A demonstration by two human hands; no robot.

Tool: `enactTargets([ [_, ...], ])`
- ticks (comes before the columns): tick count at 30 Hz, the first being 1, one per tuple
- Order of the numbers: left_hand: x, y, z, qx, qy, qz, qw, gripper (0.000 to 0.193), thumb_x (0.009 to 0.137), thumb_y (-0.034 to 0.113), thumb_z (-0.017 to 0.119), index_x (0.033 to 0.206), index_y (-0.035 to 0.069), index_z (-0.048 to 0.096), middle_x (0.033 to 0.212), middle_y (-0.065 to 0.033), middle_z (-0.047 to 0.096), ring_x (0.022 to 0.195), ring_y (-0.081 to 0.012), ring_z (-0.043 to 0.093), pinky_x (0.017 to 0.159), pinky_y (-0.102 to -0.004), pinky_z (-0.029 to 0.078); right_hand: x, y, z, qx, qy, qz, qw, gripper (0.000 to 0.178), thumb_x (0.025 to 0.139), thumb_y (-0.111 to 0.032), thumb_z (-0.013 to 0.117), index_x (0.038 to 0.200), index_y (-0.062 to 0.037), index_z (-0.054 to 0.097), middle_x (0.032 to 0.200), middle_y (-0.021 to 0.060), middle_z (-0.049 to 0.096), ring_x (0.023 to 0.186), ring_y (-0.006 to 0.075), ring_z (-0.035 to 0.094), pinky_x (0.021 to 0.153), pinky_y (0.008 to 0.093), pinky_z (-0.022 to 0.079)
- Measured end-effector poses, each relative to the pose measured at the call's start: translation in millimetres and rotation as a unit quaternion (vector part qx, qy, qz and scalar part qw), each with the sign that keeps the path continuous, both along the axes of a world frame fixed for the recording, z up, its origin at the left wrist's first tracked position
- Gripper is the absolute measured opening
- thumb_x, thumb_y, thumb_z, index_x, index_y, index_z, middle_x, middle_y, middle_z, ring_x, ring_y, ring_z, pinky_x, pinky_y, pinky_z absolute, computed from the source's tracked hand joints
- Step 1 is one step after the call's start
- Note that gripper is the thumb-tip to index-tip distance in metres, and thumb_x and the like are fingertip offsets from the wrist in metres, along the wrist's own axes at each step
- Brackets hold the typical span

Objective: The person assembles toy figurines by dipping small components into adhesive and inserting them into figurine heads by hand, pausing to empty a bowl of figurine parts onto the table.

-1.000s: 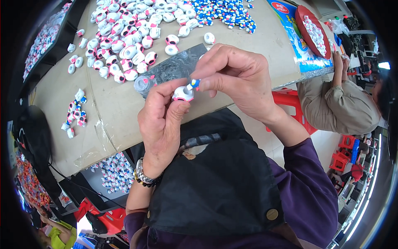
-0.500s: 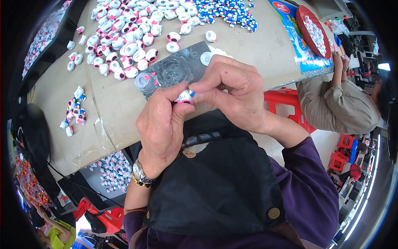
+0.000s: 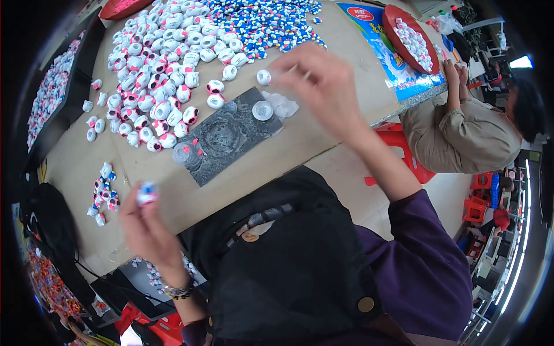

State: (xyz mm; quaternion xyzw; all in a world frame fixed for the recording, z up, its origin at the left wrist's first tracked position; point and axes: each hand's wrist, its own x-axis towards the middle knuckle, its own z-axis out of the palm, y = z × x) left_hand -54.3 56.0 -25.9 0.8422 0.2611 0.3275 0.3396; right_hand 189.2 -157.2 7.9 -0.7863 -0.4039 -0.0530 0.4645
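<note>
The left hand (image 3: 151, 230) is clamped, thumb against fingers, on a small figure (image 3: 148, 195) in white, pink and blue, held up over the left part of the bench (image 3: 323, 127), just right of a small cluster of finished-looking figures (image 3: 104, 193); the right hand (image 3: 326, 86) is raised with fingers bent, near a lone white piece (image 3: 264, 77) and the heap of blue pieces (image 3: 259, 26); it is blurred, so whether its fingertips meet or grip anything cannot be told.
</note>
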Motion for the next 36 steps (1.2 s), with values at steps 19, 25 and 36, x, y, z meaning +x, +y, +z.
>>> enactTargets([
  [19, 39.9, 45.1, 8.7, 0.259, 0.108, -0.006, 0.96, 0.048, 0.078, 0.021, 0.074, 0.116, 0.0, 0.055, 0.109, -0.0181, 0.057, 0.099, -0.0356, 0.051, 0.088, -0.0426, 0.04, 49.8, 2.5, -36.5, -0.247, -0.179, -0.167, 0.938, 0.017, 0.082, -0.015, 0.065, 0.094, -0.0065, 0.057, 0.084, 0.0122, 0.058, 0.079, 0.0342, 0.061, 0.063, 0.0442, 0.049],
  [25, 71.3, 56.6, 6.4, 0.213, 0.132, -0.165, 0.954, 0.07, 0.062, 0.039, 0.08, 0.117, 0.004, 0.055, 0.114, -0.0158, 0.052, 0.105, -0.0353, 0.048, 0.089, -0.0433, 0.041, 54.4, 16.1, -41.1, -0.266, -0.222, -0.195, 0.918, 0.018, 0.084, -0.019, 0.065, 0.096, -0.009, 0.056, 0.083, 0.0122, 0.057, 0.08, 0.0347, 0.061, 0.063, 0.046, 0.048],
  [36, 73.5, 61.0, 4.6, 0.271, 0.111, -0.241, 0.925, 0.034, 0.074, 0.015, 0.073, 0.099, 0.001, 0.054, 0.11, -0.0179, 0.054, 0.099, -0.0359, 0.053, 0.082, -0.0424, 0.045, 49.3, -15.2, -35.3, -0.113, -0.01, -0.057, 0.992, 0.027, 0.081, 0.003, 0.059, 0.105, -0.0078, 0.067, 0.087, 0.0119, 0.057, 0.076, 0.029, 0.061, 0.071, 0.039, 0.05],
])
